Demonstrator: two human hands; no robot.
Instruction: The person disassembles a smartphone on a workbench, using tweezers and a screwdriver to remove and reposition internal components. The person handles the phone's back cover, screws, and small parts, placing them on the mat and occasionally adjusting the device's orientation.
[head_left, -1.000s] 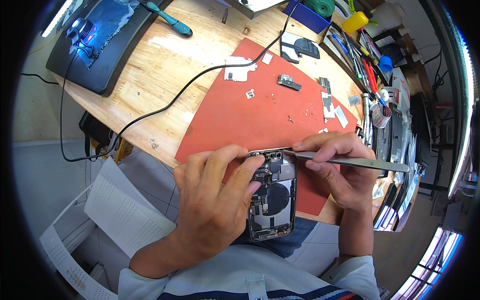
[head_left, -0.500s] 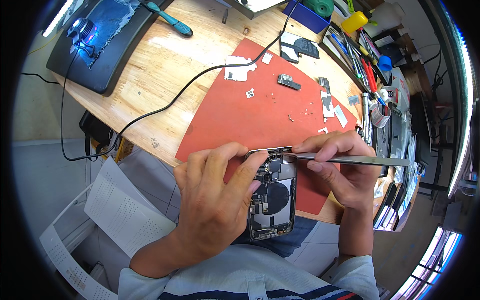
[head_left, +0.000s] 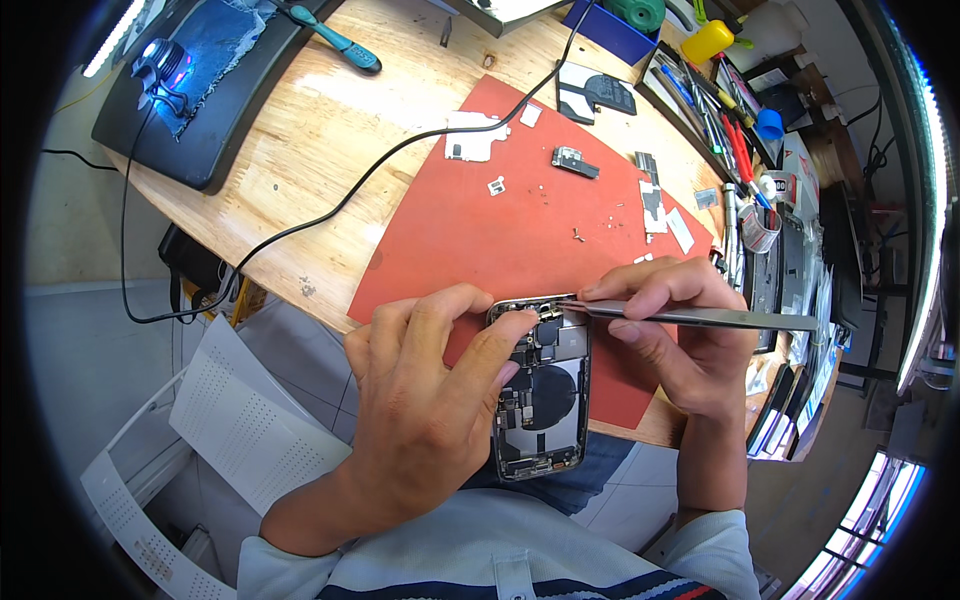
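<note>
1. Far left: black cable (head_left: 330, 205) trailing off the wooden bench (head_left: 330, 110) edge, well apart from the hands. Likely no threat unless snagged by an elbow.
2. Left hand (head_left: 420, 410) wrapped around the opened phone (head_left: 540, 395), fingers closed on its left edge, index fingertip (head_left: 520, 322) pressed near the top corner beside the tweezer tips. Held over the near edge of the red mat (head_left: 480, 230), partly past the bench. Risk: loosened grip, phone dropping toward the lap or floor.
3. Fingertip so near the working spot: could block the view or nudge a small part out of place.
4. Tweezers (head_left: 690, 317) pinched between thumb and fingers of the right hand (head_left: 680, 340), tips touching the phone's upper corner. Whether anything sits between the tips: cannot tell. Too much squeeze or a slip might scratch the board, tear a flex, or flick a tiny piece away.
5. Right of centre: loose small parts (head_left: 575, 162) lying on the mat. Possibly scattered by a sweeping wrist.
</note>
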